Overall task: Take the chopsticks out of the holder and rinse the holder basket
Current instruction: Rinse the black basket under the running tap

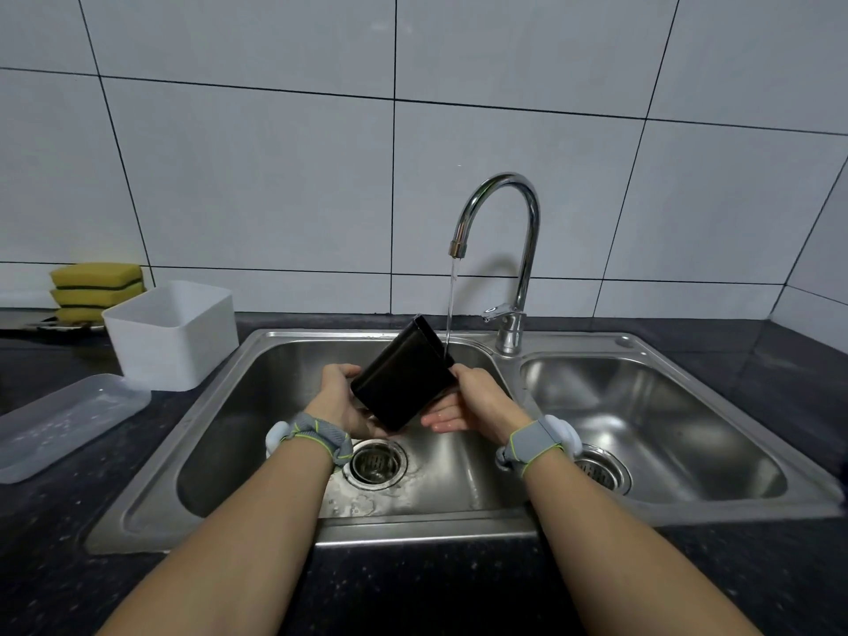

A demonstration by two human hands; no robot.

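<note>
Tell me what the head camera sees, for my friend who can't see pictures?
Two hands, left hand and right hand, hold a tilted black basket under water running from the tap into the left sink. A white tub and yellow sponges sit on the counter at left.
</note>
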